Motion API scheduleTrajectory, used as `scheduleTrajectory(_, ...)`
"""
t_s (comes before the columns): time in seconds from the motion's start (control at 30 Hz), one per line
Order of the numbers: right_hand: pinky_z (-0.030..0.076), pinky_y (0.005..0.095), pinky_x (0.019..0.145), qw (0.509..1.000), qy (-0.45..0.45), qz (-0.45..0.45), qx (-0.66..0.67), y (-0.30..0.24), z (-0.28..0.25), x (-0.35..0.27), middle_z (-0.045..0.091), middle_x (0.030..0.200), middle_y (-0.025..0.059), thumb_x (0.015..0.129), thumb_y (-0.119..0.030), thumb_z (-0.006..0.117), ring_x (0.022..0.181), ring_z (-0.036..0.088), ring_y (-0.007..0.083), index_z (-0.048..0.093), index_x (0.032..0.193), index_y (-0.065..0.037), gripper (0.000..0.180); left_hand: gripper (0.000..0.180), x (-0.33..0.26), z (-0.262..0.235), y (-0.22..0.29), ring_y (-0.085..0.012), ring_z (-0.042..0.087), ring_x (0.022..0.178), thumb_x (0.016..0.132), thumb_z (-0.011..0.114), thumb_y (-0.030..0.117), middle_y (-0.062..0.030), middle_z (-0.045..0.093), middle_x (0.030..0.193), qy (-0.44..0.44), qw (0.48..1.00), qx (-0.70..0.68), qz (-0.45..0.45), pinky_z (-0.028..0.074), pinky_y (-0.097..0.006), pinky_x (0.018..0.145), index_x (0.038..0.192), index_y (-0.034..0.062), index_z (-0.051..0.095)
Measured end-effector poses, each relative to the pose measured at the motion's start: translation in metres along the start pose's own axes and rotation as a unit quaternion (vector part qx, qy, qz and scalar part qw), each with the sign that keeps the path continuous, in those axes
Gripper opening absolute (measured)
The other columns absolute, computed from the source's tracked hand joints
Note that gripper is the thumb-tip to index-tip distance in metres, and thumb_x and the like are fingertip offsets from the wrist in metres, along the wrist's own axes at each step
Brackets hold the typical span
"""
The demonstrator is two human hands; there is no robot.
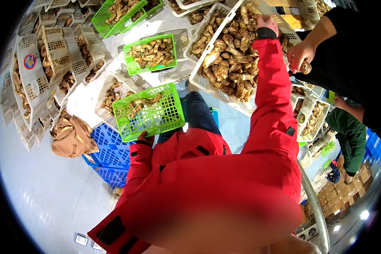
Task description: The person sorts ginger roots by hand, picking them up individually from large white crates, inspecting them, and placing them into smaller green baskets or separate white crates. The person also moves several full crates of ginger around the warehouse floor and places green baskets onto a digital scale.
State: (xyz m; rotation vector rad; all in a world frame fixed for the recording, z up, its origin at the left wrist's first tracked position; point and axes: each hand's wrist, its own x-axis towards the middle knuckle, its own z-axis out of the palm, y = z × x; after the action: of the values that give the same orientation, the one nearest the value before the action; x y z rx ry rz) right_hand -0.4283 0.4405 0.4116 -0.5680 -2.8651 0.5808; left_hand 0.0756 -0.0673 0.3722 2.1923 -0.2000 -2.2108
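Observation:
My left hand [145, 137] grips the near edge of a green plastic basket [173, 117], held tilted by my lap. A few brown-and-white mushrooms [144, 104] lie in its far part. My right arm stretches far forward, and my right hand [268, 26] is down at the heap of mushrooms [233, 57] in a large white crate [201, 82]. Its fingers are curled and partly hidden, so what they hold cannot be made out. Beside that crate, on the right, a co-worker's hand [301, 55] holds a mushroom [305, 67].
Another green basket of mushrooms [151, 54] stands ahead on the pale table [82, 91]. Stacked white crates [57, 53] fill the left side. Below them are a brown cloth [74, 137] and blue crates [111, 146]. A metal rail [315, 201] runs behind on the right.

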Motion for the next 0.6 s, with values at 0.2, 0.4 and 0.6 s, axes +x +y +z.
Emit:
scheduleTrajectory(0.2, 0.041, 0.0280, 0.049, 0.641, -0.111, 0.323, 0.687, 0.022, 0.009, -0.052, 0.055, 0.067, 0.0057, 0.071, -0.027, 0.063, 0.057, 0.050, 0.0196, 0.054, 0.081, -0.002, 0.029, 0.025, -0.009, 0.023, -0.012, -0.0275, 0.053, 0.084, 0.072, 0.043, 0.000, -0.0124, 0.054, 0.095, 0.018, 0.998, 0.048, 0.039, 0.043, -0.040, 0.078, 0.096, 0.0023, 0.049)
scheduleTrajectory(0.4, 0.039, 0.0247, 0.057, 0.501, -0.265, 0.351, 0.746, -0.005, -0.022, -0.090, 0.051, 0.077, 0.0037, 0.069, -0.039, 0.062, 0.066, 0.047, 0.0178, 0.050, 0.093, -0.005, 0.044, 0.025, 0.005, 0.014, 0.002, -0.0277, 0.053, 0.085, 0.072, 0.042, 0.000, -0.0124, 0.054, 0.095, 0.014, 0.999, 0.032, -0.012, 0.043, -0.041, 0.078, 0.097, 0.0023, 0.049)
scheduleTrajectory(0.6, 0.039, 0.0210, 0.054, 0.659, -0.134, 0.188, 0.716, -0.043, -0.059, -0.122, 0.053, 0.074, 0.0046, 0.073, -0.019, 0.061, 0.061, 0.048, 0.0111, 0.051, 0.095, 0.002, 0.032, 0.027, 0.009, 0.006, 0.006, -0.0287, 0.052, 0.087, 0.072, 0.042, 0.000, -0.0127, 0.054, 0.097, 0.009, 1.000, 0.011, -0.013, 0.043, -0.042, 0.079, 0.098, 0.0022, 0.048)
